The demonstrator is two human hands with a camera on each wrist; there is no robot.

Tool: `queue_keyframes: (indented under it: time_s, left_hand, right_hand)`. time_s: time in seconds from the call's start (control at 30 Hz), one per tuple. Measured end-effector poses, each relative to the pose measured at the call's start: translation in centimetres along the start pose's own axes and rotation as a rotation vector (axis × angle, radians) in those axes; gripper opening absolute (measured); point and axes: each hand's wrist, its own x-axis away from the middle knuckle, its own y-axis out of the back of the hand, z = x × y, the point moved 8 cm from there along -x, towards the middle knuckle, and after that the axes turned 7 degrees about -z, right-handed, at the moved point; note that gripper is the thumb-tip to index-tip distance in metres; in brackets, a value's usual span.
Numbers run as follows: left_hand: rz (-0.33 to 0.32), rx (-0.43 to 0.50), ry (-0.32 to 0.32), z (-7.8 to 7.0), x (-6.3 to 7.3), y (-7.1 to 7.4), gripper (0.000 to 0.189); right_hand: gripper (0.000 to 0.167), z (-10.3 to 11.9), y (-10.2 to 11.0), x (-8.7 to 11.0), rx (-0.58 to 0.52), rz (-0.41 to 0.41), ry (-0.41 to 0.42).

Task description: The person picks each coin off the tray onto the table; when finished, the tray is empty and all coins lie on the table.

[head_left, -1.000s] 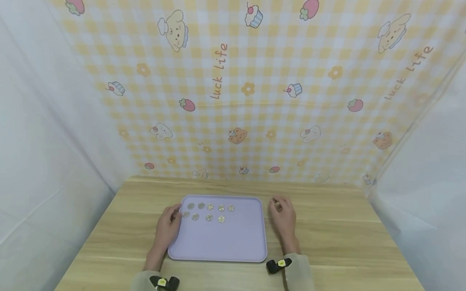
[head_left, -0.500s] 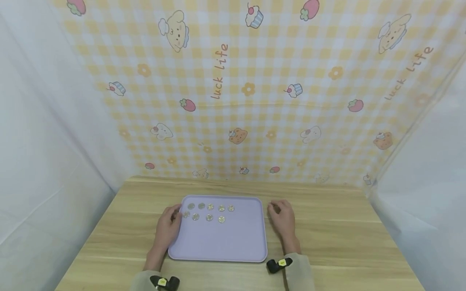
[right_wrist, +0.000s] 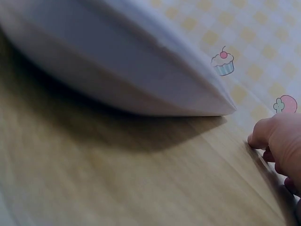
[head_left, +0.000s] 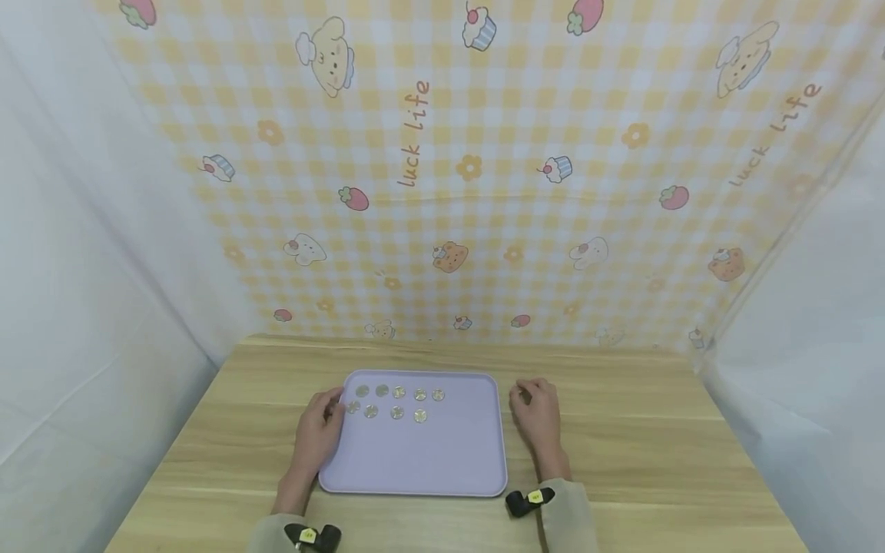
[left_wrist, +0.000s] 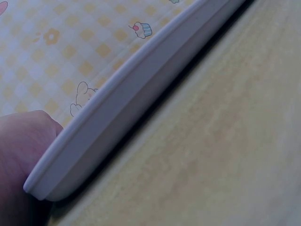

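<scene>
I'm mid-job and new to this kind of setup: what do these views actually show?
No machine is involved: this is bare-handed work. The wide picture comes from a camera worn on the head; the other two come from wrist cameras. On the wooden table sits a purple tray with nine coins in two rows. The left hand is at the tray's left edge; whether it grips is unclear. The right hand is loosely curled beyond the right edge, with nothing visibly held.
</scene>
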Motion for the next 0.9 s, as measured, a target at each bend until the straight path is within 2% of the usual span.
queue_keyframes:
  time_s: [0.43,0.67,0.9]
  left_hand:
    - [-0.021,0.0,-0.014,-0.11,0.0,0.01,0.037]
    - [0.007,0.002,0.007,0.03,-0.17,-0.08,0.038]
    - [0.001,0.015,0.005,-0.02,-0.1,-0.06,0.037]
  right_hand:
    - [0.023,0.05,0.02,0.08,0.015,0.022,-0.022]
    - [0.025,0.04,-0.06,-0.01,0.014,0.032,-0.042]
    - [0.025,-0.09,-0.18,-0.01,0.011,0.037,-0.055]
